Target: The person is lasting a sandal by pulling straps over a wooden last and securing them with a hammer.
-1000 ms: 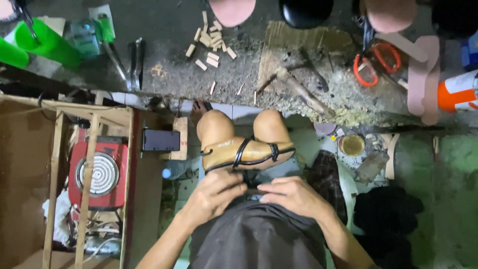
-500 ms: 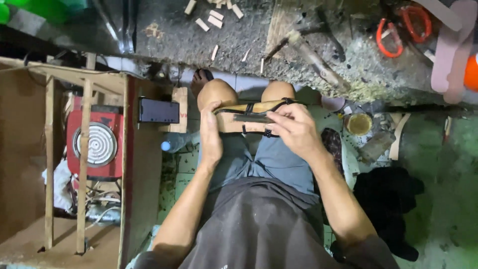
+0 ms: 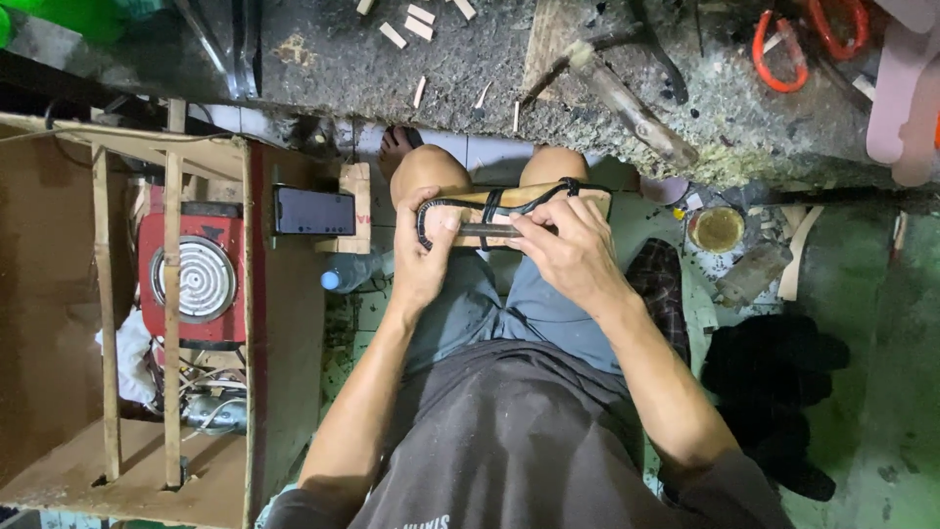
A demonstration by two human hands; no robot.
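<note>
On the person's knees, the tan wooden sandal sole with black straps [image 3: 514,214] now lies flat, turned since a moment ago. The left hand [image 3: 423,257] grips its heel end; the right hand [image 3: 568,250] has moved on top, pinching a dark slim tool [image 3: 487,230].

Dark phone screen [image 3: 313,211] on wooden block [image 3: 354,186]

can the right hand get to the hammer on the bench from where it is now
Probably yes, with a lean: the hammer lies just beyond the knees with nothing between, but the right hand is on the sandal.

Tan sandal [image 3: 529,201] with black straps, red stove [image 3: 191,279], orange scissors [image 3: 783,44]
</note>
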